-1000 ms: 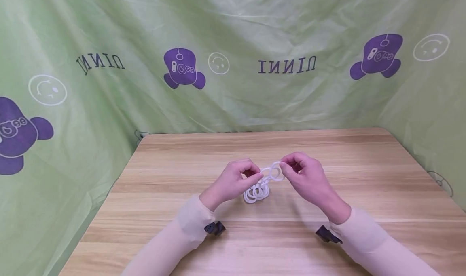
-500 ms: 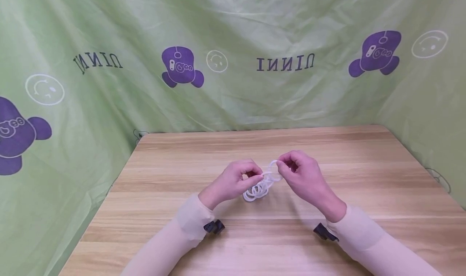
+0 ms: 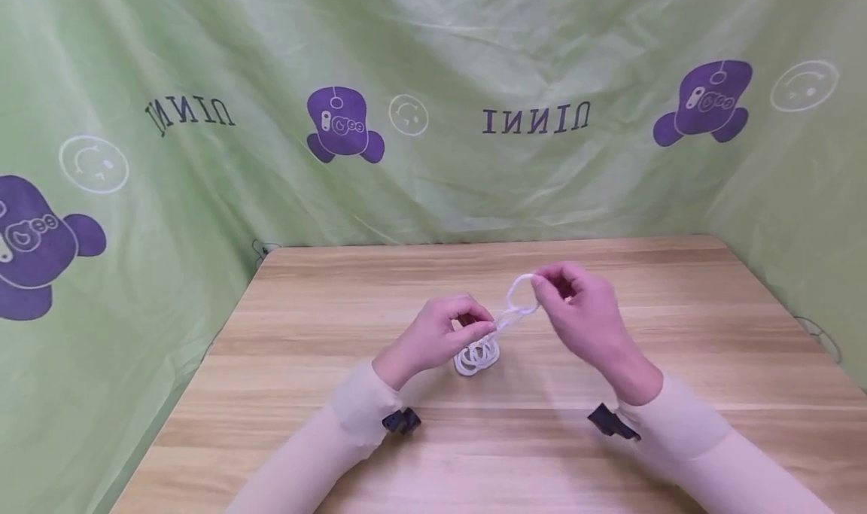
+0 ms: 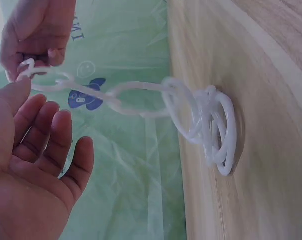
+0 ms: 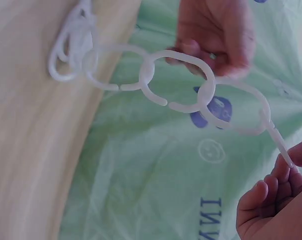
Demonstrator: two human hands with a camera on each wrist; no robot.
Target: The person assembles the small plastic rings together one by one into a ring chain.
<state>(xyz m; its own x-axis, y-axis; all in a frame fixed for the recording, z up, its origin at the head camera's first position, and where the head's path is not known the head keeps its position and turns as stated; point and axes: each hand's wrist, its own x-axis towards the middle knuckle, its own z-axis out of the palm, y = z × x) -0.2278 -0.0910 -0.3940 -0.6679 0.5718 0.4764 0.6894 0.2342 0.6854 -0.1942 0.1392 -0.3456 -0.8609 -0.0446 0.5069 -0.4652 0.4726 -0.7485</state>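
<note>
A chain of white plastic C-shaped rings [image 3: 477, 356] lies partly heaped on the table, with several links drawn up in a line. My right hand [image 3: 584, 311] pinches the end ring [image 5: 279, 146] between thumb and fingertips, up and to the right of the heap. My left hand [image 3: 440, 332] is at a lower link, thumb and index finger together on it; its other fingers [image 4: 56, 135] are loosely curled. In the right wrist view the linked rings [image 5: 178, 54] show small gaps in their loops. The left fingertips' exact hold is partly hidden.
The wood-grain table [image 3: 433, 454] carries the heap. Green cloth [image 3: 433, 190] with purple figures hangs behind and at both sides. Dark wrist cameras [image 3: 401, 421] sit under both sleeves. Thin cables [image 3: 816, 337] show beyond the table's edges.
My right hand has moved up and to the right, lifting the end ring and stretching the links out. My left hand has shifted only slightly; the heap stays on the table.
</note>
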